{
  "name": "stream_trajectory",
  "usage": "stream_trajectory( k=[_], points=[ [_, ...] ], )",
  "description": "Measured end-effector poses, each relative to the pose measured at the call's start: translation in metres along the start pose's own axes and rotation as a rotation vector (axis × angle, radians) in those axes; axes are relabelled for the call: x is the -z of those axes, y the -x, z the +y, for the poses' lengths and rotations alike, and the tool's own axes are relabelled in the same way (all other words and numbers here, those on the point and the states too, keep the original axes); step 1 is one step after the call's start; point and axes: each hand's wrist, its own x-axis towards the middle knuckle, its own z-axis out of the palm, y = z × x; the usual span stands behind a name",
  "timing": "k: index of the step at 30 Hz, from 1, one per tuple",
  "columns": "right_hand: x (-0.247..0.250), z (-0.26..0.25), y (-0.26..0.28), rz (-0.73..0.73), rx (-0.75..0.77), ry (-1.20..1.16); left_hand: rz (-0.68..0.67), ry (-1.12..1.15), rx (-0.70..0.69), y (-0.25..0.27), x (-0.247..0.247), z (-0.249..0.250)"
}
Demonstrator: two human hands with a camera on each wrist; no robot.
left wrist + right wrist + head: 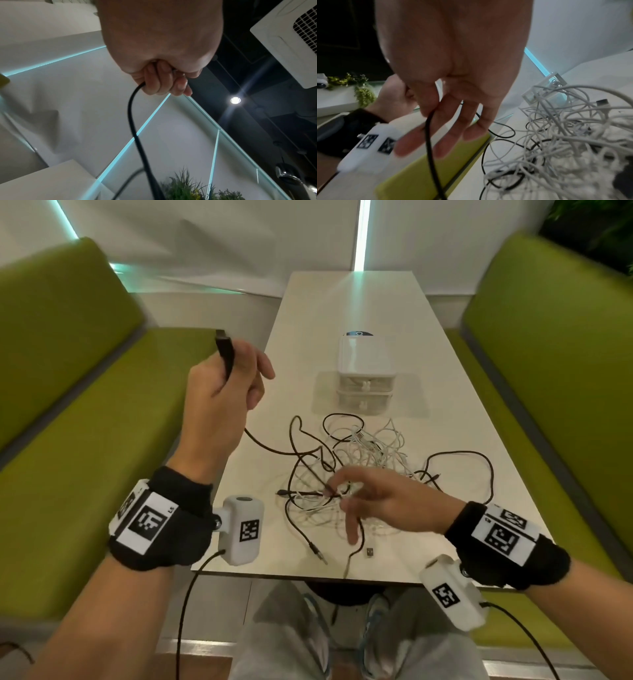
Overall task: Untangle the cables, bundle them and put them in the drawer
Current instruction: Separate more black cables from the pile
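While the left hand (219, 392) clenches the black cable (274, 451) aloft, the right hand's (380, 501) grip pinches it over the tangle (370, 460).

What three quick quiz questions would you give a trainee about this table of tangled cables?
1. True or false: the left hand holds the plug end of a black cable raised above the table.
2. Which colours of cable lie in the tangle? A) black and white B) red and blue C) only white
3. Fill in: the small drawer unit stands on the table ____ the tangle, its drawers closed.

Key: 1 true; 2 A; 3 beyond. The right hand pinches a black strand in the pile.
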Motion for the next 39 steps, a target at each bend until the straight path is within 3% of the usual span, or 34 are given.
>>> stream_trajectory(
  k=[4,8,13,15,18,21,23,27,30,32,34,36,39],
  points=[
    [-0.013,0.009,0.014,-0.275,-0.11,0.006,0.128,0.082,-0.106,-0.011,0.001,0.02],
    [-0.018,0.035,0.025,-0.399,-0.264,0.425,0.213,0.167,-0.157,-0.021,0.009,0.037],
    [-0.021,0.046,0.023,-0.266,-0.319,0.748,0.016,0.236,-0.13,-0.007,-0.014,0.042],
    [-0.014,0.043,0.02,-0.215,-0.319,0.627,-0.058,0.25,-0.117,0.001,-0.023,0.042],
    [-0.015,0.028,0.022,-0.5,-0.369,-0.058,-0.082,0.28,-0.113,0.007,-0.027,0.046],
    [-0.027,0.019,0.023,-0.749,-0.202,0.087,-0.095,0.326,-0.119,0.005,-0.027,0.051],
    [-0.032,0.019,0.023,-0.679,-0.154,0.222,-0.115,0.321,-0.123,0.005,-0.027,0.053],
    [-0.014,0.003,0.023,-0.104,-0.211,0.498,-0.103,0.305,-0.137,0.005,-0.024,0.055],
    [0.007,-0.023,0.027,0.179,-0.059,0.483,-0.083,0.302,-0.135,0.005,-0.023,0.053],
    [0.016,-0.029,0.031,0.148,-0.033,0.373,-0.084,0.302,-0.136,0.005,-0.024,0.053],
    [0.017,-0.026,0.034,-0.014,-0.117,0.263,-0.094,0.298,-0.132,0.006,-0.026,0.054],
    [0.005,-0.014,0.032,-0.166,-0.14,0.31,-0.106,0.287,-0.126,0.008,-0.028,0.054],
    [-0.027,0.006,0.031,-0.281,-0.089,0.454,-0.125,0.266,-0.113,0.012,-0.029,0.053]
  ],
)
